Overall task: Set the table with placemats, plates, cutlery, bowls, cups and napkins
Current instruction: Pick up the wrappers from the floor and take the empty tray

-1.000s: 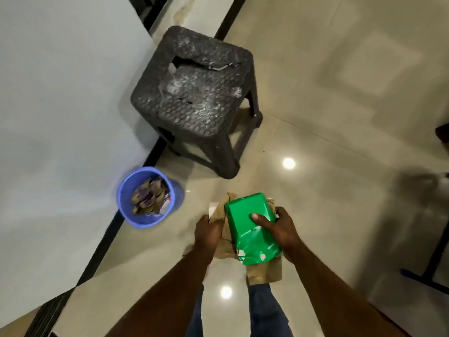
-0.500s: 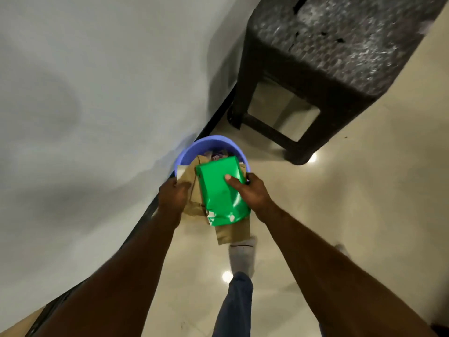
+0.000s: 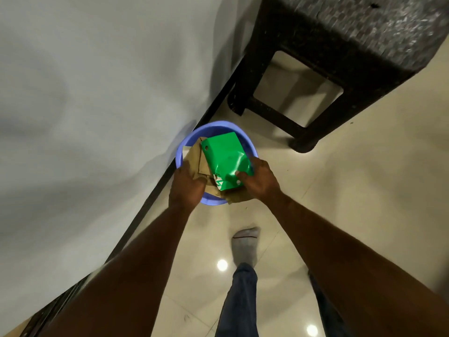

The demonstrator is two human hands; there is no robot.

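Note:
A shiny green packet (image 3: 224,160) and crumpled brown paper (image 3: 196,161) are held over a blue plastic bin (image 3: 216,128) on the floor by the wall. My right hand (image 3: 258,180) grips the near end of the green packet, thumb on top. My left hand (image 3: 185,184) holds the brown paper at its left side. The packet's far end tips down into the bin's mouth. What lies inside the bin is hidden.
A dark plastic stool (image 3: 340,49) stands just beyond the bin to the right. The white wall (image 3: 97,93) with a black skirting (image 3: 155,193) runs along the left. My socked foot (image 3: 245,244) is on the glossy tiled floor (image 3: 352,178).
I have come up to the bin and bent lower. Both hands have carried the green packet and brown paper forward, from above the floor to over the bin's mouth.

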